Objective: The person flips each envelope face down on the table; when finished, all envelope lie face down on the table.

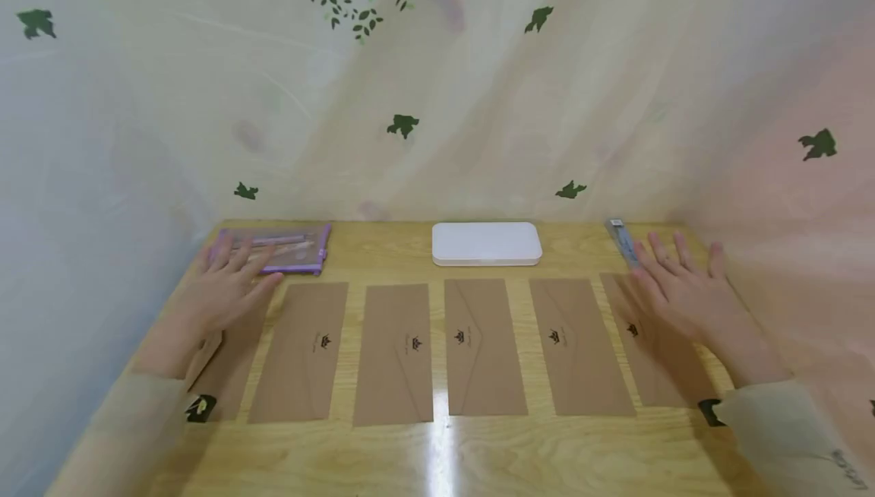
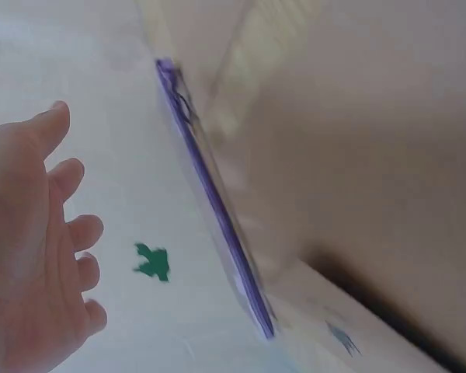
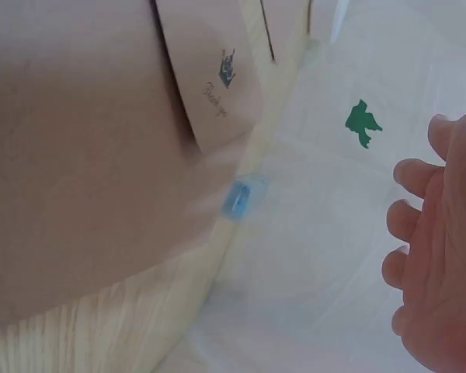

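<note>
Matt paper envelopes, wood-grain table (glossy), cloth backdrop

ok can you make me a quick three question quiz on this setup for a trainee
1. Multiple choice: in the head view, what lies between the purple-edged pouch and the slim blue packet?
a) a red book
b) a white case
c) a black mug

2. True or false: neither the left hand nor the right hand is gripping anything.

3. Fill in the blank: in the head view, the two middle brown envelopes each bear a small printed ____ shape.

Key: 1. b; 2. true; 3. crown
</note>
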Tool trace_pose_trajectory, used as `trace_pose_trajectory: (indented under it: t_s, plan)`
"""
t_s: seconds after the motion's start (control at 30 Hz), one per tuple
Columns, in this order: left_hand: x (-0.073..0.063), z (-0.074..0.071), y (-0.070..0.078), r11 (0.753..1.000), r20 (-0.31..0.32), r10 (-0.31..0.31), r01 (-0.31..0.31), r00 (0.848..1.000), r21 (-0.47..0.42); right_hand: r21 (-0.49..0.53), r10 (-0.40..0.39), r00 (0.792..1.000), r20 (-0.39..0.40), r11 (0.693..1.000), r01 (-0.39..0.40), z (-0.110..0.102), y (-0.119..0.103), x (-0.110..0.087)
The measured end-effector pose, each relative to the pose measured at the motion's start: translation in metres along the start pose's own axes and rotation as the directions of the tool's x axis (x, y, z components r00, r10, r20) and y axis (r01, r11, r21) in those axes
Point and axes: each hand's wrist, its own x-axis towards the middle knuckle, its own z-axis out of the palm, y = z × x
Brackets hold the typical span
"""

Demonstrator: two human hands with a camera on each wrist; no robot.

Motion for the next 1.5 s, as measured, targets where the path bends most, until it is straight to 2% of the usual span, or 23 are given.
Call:
trace_pose_trajectory:
  t_s: [0.17,0.3,0.4,0.53,0.63,0.77,0.8,0.87,0.93,1.03,1.13,1.23,1.37,1.47,1.5]
  plan:
    - [0.017,-0.006,0.033,0.994,-0.017,0.048,-0.050,0.999,-0.101,-0.020,-0.001,0.999,-0.037,1.000,0.000,-0.010,-0.002,0.001]
    - [0.029,-0.006,0.069,0.961,-0.061,0.144,-0.154,0.988,-0.230,0.049,0.017,0.996,-0.089,0.999,-0.013,-0.018,-0.005,-0.001]
    - [0.037,-0.006,0.103,0.916,-0.115,0.217,-0.243,0.969,-0.318,0.170,0.026,0.991,-0.129,0.986,-0.003,-0.025,-0.008,-0.003]
    - [0.046,-0.006,0.147,0.853,-0.176,0.286,-0.334,0.942,-0.402,0.315,0.032,0.978,-0.204,0.949,0.035,-0.033,-0.014,-0.009]
    - [0.053,-0.004,0.176,0.785,-0.219,0.331,-0.396,0.918,-0.477,0.399,0.040,0.968,-0.247,0.915,0.064,-0.039,-0.018,-0.016]
    - [0.066,0.001,0.211,0.688,-0.291,0.376,-0.476,0.880,-0.548,0.500,0.057,0.966,-0.254,0.862,0.081,-0.042,-0.020,-0.022]
    - [0.069,0.003,0.219,0.675,-0.299,0.379,-0.482,0.876,-0.558,0.521,0.052,0.966,-0.254,0.849,0.091,-0.042,-0.018,-0.023]
    - [0.076,0.008,0.234,0.651,-0.301,0.390,-0.492,0.870,-0.578,0.532,0.037,0.969,-0.243,0.841,0.101,-0.040,-0.013,-0.025]
    - [0.082,0.015,0.247,0.622,-0.270,0.404,-0.479,0.874,-0.619,0.538,0.026,0.978,-0.205,0.838,0.090,-0.038,-0.008,-0.027]
    - [0.092,0.024,0.266,0.588,-0.195,0.413,-0.424,0.889,-0.688,0.552,0.025,0.992,-0.123,0.833,0.047,-0.031,0.001,-0.030]
    - [0.103,0.034,0.283,0.556,-0.130,0.412,-0.362,0.902,-0.749,0.593,0.046,0.998,-0.043,0.805,-0.012,-0.020,0.013,-0.033]
    - [0.113,0.043,0.301,0.544,-0.085,0.392,-0.305,0.916,-0.782,0.638,0.061,0.998,0.003,0.768,-0.049,-0.008,0.028,-0.034]
    - [0.124,0.053,0.326,0.478,0.014,0.354,-0.168,0.935,-0.862,0.690,0.084,0.995,0.061,0.717,-0.103,0.004,0.043,-0.036]
    - [0.130,0.059,0.347,0.427,0.087,0.332,-0.067,0.939,-0.902,0.707,0.110,0.989,0.100,0.692,-0.148,0.012,0.052,-0.037]
    - [0.132,0.060,0.355,0.421,0.106,0.327,-0.044,0.939,-0.906,0.710,0.117,0.987,0.111,0.685,-0.161,0.015,0.056,-0.037]
